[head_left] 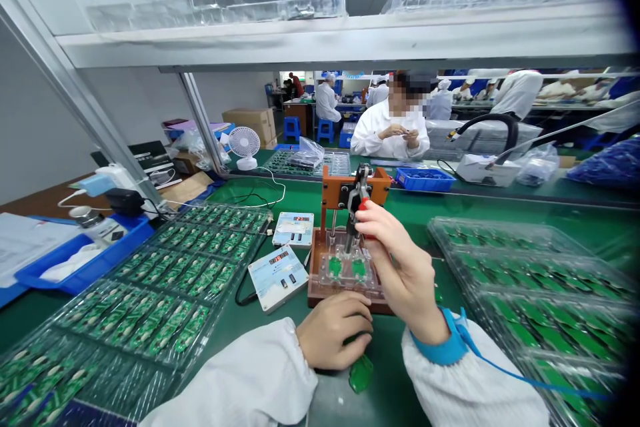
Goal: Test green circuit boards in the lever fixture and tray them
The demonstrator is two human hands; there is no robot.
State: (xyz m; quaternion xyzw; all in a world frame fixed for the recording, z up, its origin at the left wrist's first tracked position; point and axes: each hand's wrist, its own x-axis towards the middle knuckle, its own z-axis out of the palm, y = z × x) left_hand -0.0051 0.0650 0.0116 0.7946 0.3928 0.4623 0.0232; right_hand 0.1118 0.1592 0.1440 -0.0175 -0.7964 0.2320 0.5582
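My right hand [400, 267] is closed around the red handle [364, 205] of a toggle clamp on a test fixture [327, 203] with an orange upright and a brown base. Under the clamp, a clear plate [325, 275] shows two green circuit boards [359, 268], one beside the other. My left hand [337, 330] rests in front of the base, its fingers loosely bent and the thumb a little apart, with nothing seen in it. Just below that thumb lies a loose green board [361, 373]. A blue wrist strap [440, 340] circles my right wrist.
Two white meter boxes [279, 277] with red digits stand left of the fixture. Clear trays of boards flank me, one left [165, 280] and one right [540, 293]. Behind are a small fan [244, 143], a blue bin [425, 179] and a seated co-worker [390, 130]. A shelf [320, 40] crosses overhead.
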